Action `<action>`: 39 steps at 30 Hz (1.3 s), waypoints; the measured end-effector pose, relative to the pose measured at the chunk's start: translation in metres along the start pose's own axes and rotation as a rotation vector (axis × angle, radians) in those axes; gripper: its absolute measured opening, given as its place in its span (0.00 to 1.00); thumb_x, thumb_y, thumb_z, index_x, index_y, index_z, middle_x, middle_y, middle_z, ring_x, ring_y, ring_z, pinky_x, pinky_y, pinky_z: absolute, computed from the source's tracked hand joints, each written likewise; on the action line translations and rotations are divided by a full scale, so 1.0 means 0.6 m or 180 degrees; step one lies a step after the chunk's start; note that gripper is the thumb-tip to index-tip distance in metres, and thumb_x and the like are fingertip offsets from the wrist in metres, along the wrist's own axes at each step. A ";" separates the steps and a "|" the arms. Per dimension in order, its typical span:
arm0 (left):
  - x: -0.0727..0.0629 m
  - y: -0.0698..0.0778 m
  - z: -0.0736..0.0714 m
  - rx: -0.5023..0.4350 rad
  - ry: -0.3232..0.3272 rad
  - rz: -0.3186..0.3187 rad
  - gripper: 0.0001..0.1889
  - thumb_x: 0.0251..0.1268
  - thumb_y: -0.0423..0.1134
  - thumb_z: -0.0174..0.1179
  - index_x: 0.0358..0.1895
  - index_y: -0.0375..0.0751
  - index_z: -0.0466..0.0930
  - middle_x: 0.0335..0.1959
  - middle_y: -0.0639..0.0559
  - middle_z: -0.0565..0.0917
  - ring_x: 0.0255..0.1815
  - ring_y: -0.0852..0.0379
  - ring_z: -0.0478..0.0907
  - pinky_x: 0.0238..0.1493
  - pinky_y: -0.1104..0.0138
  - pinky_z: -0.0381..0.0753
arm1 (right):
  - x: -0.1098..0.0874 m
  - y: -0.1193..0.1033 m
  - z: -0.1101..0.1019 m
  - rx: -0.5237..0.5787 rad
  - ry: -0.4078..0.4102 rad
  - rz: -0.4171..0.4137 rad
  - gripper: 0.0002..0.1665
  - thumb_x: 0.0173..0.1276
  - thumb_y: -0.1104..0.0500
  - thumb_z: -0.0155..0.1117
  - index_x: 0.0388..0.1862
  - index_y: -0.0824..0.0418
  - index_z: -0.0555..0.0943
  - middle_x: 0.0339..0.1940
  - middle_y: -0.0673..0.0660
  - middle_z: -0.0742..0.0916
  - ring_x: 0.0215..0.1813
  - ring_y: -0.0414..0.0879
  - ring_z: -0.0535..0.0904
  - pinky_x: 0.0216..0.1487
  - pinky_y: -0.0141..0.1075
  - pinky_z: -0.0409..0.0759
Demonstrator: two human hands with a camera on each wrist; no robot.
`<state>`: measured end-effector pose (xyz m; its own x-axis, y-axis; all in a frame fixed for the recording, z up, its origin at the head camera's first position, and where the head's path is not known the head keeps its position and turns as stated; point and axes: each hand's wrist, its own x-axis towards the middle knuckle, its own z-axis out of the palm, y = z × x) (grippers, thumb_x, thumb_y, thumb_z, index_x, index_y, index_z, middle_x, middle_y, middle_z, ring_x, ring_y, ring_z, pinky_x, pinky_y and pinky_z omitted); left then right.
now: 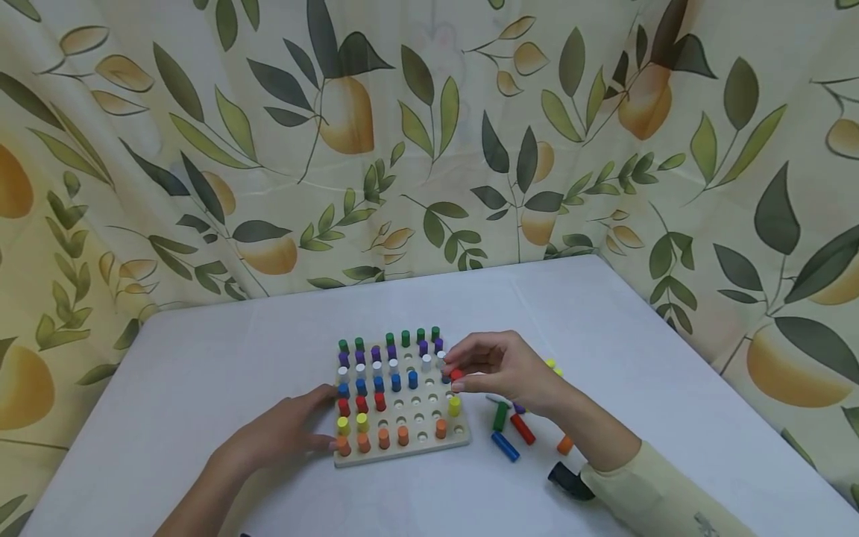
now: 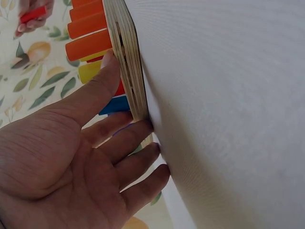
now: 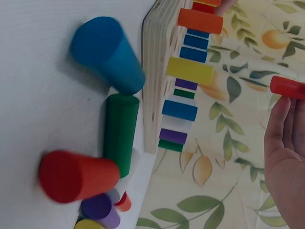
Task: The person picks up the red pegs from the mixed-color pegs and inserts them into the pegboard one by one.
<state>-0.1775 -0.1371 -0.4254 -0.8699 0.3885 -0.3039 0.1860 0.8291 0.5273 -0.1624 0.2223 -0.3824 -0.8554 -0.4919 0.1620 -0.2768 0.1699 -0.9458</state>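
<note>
Head view: right hand (image 1: 503, 369), lower centre of frame, pinches a red cylindrical peg (image 1: 456, 374) over the right edge of a pale layered-wood pegboard (image 1: 429, 447). One end juts free; grip presumably chosen to keep it exposed. Left hand (image 1: 278, 432): fingers extended, unclenched, touching the board's left edge; probably steadying it. Standing coloured pegs run largely one colour per row, suggesting deliberate sorting; bare holes lie mostly right of centre. Loose blue peg (image 1: 505, 446), green peg (image 1: 499, 416) and others lie on the white-covered table (image 1: 201, 358), lower right, likely for right-hand reach.

Left wrist view adds the board's ply layers and the thumb's contact. Right wrist view, right edge: held peg clear of the board, a gap the head view flattens.
</note>
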 end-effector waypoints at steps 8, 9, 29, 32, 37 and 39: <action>0.001 -0.001 0.001 0.0031 0.0011 0.0026 0.42 0.54 0.49 0.80 0.73 0.47 0.72 0.73 0.44 0.74 0.74 0.35 0.67 0.65 0.36 0.72 | 0.019 0.001 0.021 0.0080 -0.0110 -0.0085 0.18 0.67 0.65 0.75 0.55 0.62 0.85 0.49 0.58 0.90 0.53 0.57 0.85 0.55 0.44 0.84; 0.001 -0.002 0.002 0.0028 0.0010 0.0018 0.42 0.54 0.49 0.80 0.73 0.47 0.71 0.73 0.43 0.74 0.74 0.35 0.67 0.65 0.36 0.72 | 0.020 0.002 0.024 0.0074 -0.0122 -0.0097 0.18 0.67 0.65 0.75 0.55 0.60 0.85 0.49 0.58 0.90 0.53 0.57 0.85 0.54 0.43 0.85; 0.003 -0.003 0.002 0.0028 0.0003 0.0011 0.44 0.54 0.50 0.80 0.75 0.47 0.70 0.73 0.44 0.73 0.74 0.35 0.66 0.65 0.36 0.71 | 0.050 0.016 0.059 0.0254 -0.0234 -0.0228 0.18 0.68 0.69 0.73 0.56 0.67 0.83 0.50 0.59 0.89 0.52 0.57 0.86 0.55 0.41 0.85; 0.004 -0.004 0.002 0.0016 0.0004 0.0026 0.43 0.55 0.49 0.80 0.75 0.47 0.70 0.73 0.44 0.73 0.74 0.35 0.66 0.65 0.36 0.72 | 0.053 0.016 0.064 0.0267 -0.0217 -0.0159 0.18 0.67 0.69 0.73 0.56 0.66 0.84 0.49 0.59 0.89 0.52 0.57 0.86 0.55 0.41 0.85; 0.003 -0.006 0.002 0.0001 -0.0004 0.0038 0.43 0.55 0.49 0.79 0.75 0.47 0.70 0.73 0.43 0.73 0.74 0.35 0.66 0.65 0.35 0.71 | 0.059 0.019 0.075 0.0284 -0.0164 -0.0010 0.19 0.66 0.69 0.74 0.56 0.68 0.83 0.48 0.59 0.89 0.51 0.56 0.86 0.54 0.40 0.85; 0.003 -0.007 0.002 -0.0006 -0.0011 0.0033 0.43 0.55 0.49 0.79 0.75 0.47 0.70 0.74 0.44 0.73 0.74 0.35 0.66 0.65 0.34 0.70 | 0.060 0.020 0.079 0.0298 -0.0152 0.0047 0.19 0.66 0.69 0.75 0.56 0.68 0.84 0.48 0.58 0.89 0.51 0.56 0.86 0.54 0.39 0.85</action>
<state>-0.1792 -0.1391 -0.4292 -0.8662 0.3986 -0.3012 0.1943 0.8241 0.5321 -0.1759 0.1659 -0.4015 -0.8366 -0.5305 0.1363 -0.2202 0.0979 -0.9705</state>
